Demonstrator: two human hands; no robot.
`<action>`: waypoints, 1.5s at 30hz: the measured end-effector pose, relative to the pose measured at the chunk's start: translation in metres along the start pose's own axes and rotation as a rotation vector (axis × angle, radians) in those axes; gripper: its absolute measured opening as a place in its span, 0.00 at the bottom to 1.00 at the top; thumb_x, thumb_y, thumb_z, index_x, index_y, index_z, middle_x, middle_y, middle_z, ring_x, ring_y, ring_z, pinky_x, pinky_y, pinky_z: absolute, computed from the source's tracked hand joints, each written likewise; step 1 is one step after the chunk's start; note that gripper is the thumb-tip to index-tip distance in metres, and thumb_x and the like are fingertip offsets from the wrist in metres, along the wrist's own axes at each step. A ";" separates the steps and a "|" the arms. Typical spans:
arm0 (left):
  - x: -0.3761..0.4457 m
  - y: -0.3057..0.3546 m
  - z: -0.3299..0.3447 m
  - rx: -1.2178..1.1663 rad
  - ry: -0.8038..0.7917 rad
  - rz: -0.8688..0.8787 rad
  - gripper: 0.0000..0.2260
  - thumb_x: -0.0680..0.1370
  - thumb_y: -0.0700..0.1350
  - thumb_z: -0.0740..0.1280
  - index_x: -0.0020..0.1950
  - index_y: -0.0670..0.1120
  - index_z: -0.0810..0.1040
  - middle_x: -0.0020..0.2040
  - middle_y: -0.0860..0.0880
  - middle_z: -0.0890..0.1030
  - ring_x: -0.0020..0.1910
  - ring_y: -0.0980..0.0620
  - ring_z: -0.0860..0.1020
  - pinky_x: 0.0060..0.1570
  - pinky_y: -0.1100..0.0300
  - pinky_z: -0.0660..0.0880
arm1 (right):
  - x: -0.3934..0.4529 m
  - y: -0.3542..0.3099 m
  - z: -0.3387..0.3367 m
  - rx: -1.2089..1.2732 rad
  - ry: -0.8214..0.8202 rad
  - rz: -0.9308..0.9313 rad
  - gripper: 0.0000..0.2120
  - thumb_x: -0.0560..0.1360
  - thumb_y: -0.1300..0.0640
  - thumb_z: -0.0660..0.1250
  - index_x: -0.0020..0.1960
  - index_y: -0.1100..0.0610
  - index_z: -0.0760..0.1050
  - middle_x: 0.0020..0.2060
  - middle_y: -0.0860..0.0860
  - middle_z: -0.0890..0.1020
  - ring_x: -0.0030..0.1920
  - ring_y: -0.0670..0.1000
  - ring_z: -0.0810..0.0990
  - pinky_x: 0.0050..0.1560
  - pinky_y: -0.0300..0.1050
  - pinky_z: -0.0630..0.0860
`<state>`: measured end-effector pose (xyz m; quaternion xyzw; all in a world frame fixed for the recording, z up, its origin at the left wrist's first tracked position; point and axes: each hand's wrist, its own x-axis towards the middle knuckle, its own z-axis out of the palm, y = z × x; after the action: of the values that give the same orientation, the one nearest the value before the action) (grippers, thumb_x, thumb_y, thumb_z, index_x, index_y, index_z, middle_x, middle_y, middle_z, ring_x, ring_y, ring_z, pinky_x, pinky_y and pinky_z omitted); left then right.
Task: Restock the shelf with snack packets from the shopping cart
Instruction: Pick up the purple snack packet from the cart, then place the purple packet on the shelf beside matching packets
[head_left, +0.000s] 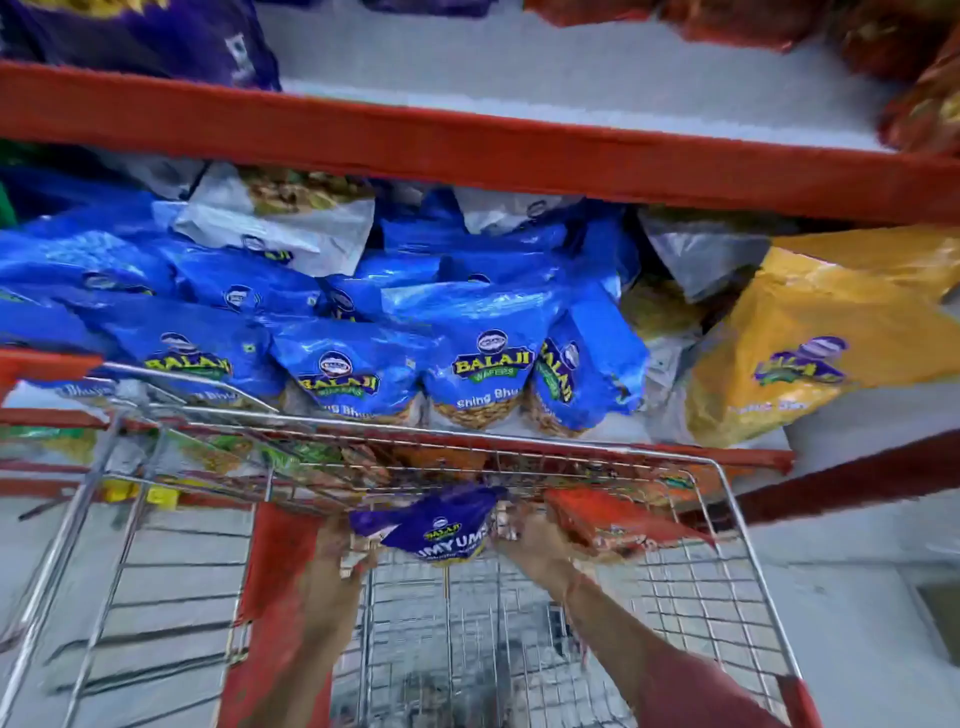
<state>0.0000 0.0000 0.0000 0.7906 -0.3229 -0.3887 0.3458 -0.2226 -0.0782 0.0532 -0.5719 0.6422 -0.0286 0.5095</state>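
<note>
A purple snack packet (436, 527) sits at the far end of the wire shopping cart (748, 566). My left hand (345, 558) grips its left side and my right hand (530, 543) grips its right side. A red-orange packet (613, 519) lies in the cart just right of my right hand. Ahead, the red-edged shelf (467, 150) has a bare white stretch (519, 67) on its upper level. The level below is packed with blue packets (483, 364).
Purple packets (140, 36) stand at the upper shelf's left and red ones (883, 47) at its right. A large yellow packet (821, 338) leans at the right of the blue row. White packets (291, 223) lie behind. A red cart panel (270, 613) stands beside my left forearm.
</note>
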 end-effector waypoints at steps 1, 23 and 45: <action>0.010 -0.011 0.003 0.009 -0.003 -0.004 0.25 0.67 0.40 0.74 0.62 0.49 0.70 0.59 0.40 0.79 0.58 0.41 0.76 0.58 0.48 0.70 | 0.009 0.001 0.002 0.075 -0.016 -0.007 0.17 0.73 0.65 0.68 0.62 0.64 0.74 0.53 0.59 0.83 0.47 0.49 0.82 0.30 0.28 0.70; -0.011 0.056 -0.035 -0.190 0.018 0.186 0.13 0.75 0.35 0.65 0.39 0.53 0.79 0.33 0.57 0.83 0.34 0.59 0.77 0.34 0.71 0.73 | -0.035 -0.028 -0.013 0.476 0.198 -0.159 0.24 0.70 0.64 0.74 0.19 0.51 0.72 0.21 0.46 0.82 0.19 0.40 0.74 0.19 0.31 0.69; -0.114 0.374 -0.127 -0.635 -0.026 0.935 0.09 0.75 0.40 0.65 0.47 0.53 0.80 0.43 0.56 0.85 0.44 0.58 0.81 0.44 0.64 0.78 | -0.195 -0.196 -0.208 0.737 0.450 -1.017 0.12 0.64 0.55 0.76 0.33 0.54 0.72 0.36 0.57 0.84 0.38 0.51 0.82 0.40 0.43 0.79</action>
<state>-0.0399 -0.0804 0.4014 0.4158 -0.5102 -0.2817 0.6982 -0.2606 -0.1106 0.3957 -0.5721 0.3315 -0.6015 0.4484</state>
